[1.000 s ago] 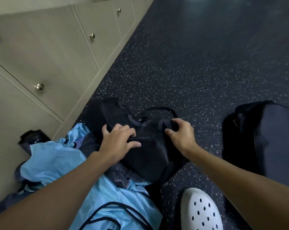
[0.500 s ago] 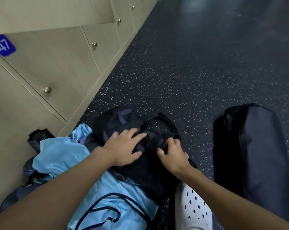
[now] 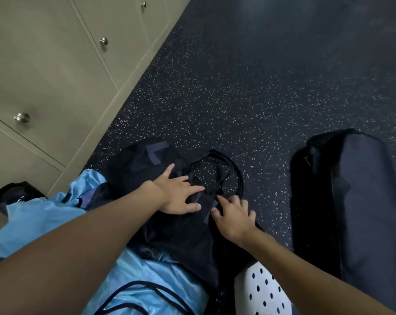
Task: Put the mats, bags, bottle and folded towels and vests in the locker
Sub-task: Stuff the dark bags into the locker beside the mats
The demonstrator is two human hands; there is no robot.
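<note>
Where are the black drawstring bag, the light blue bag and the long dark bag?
Black drawstring bag (image 3: 176, 237): head view, middle of its fabric body.
Light blue bag (image 3: 147, 273): head view, shiny fabric above its cord.
Long dark bag (image 3: 362, 201): head view, middle of its top.

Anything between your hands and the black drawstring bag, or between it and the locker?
No: left hand and right hand rest on the black drawstring bag. But every beige locker door visible is shut.
</note>
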